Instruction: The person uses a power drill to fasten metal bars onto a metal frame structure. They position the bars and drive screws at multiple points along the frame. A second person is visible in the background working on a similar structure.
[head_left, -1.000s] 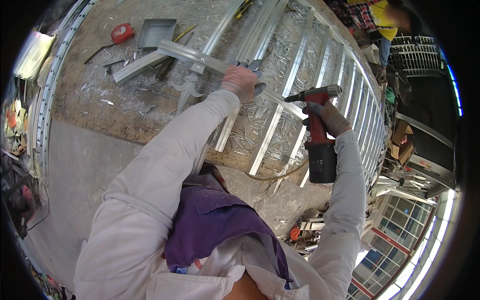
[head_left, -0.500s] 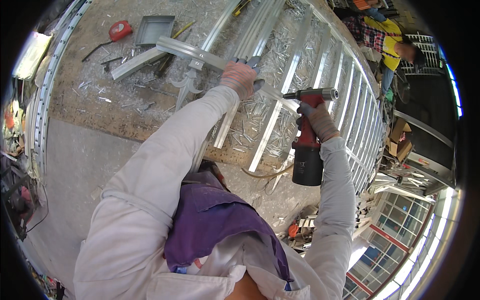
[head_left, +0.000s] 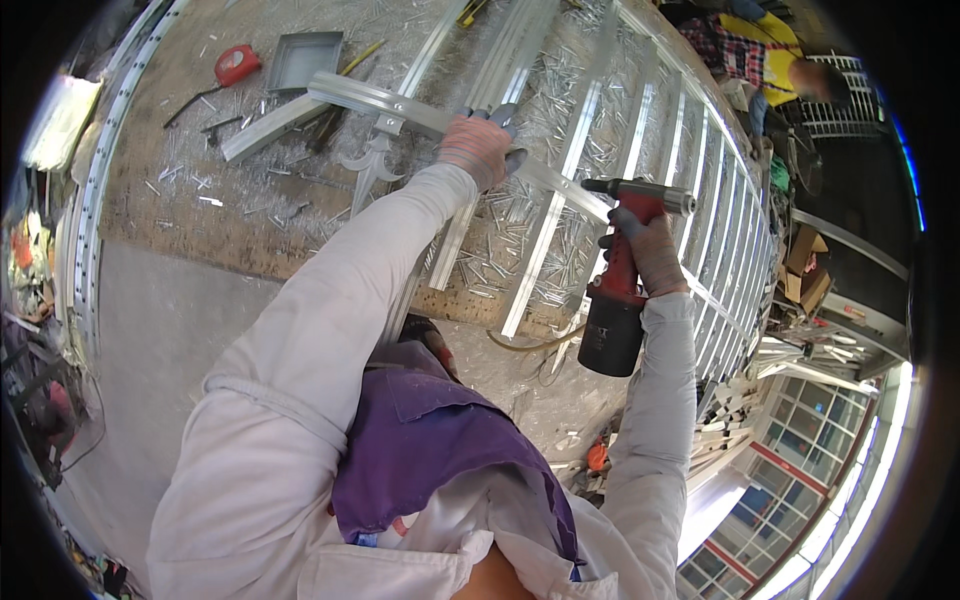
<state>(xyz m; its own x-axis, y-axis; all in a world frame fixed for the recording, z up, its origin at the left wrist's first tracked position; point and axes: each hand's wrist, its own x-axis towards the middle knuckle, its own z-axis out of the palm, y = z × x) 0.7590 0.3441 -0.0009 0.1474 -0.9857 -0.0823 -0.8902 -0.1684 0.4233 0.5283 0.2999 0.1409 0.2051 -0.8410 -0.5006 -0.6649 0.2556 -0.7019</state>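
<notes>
The metal rail (head_left: 545, 178), crossing slats (head_left: 535, 260) on the surface (head_left: 180, 222), is clasped by the curled left hand (head_left: 475, 150); the red-and-black tool (head_left: 620, 275) is gripped in the closed right hand (head_left: 650, 245), its nose (head_left: 600, 186) near the rail.

red tape measure with rounded corners (head_left: 237, 64) on the dusty brown table (head_left: 190, 215), upper left | square grey metal tray (head_left: 305, 62) just right of it | thin yellow stick (head_left: 362, 57) beside the tray | person in yellow top and red-and-black checked shirt (head_left: 745, 45), upper right | brown cardboard box (head_left: 800, 265), right | small orange thing (head_left: 597, 457) low down, too blurry to tell
</notes>
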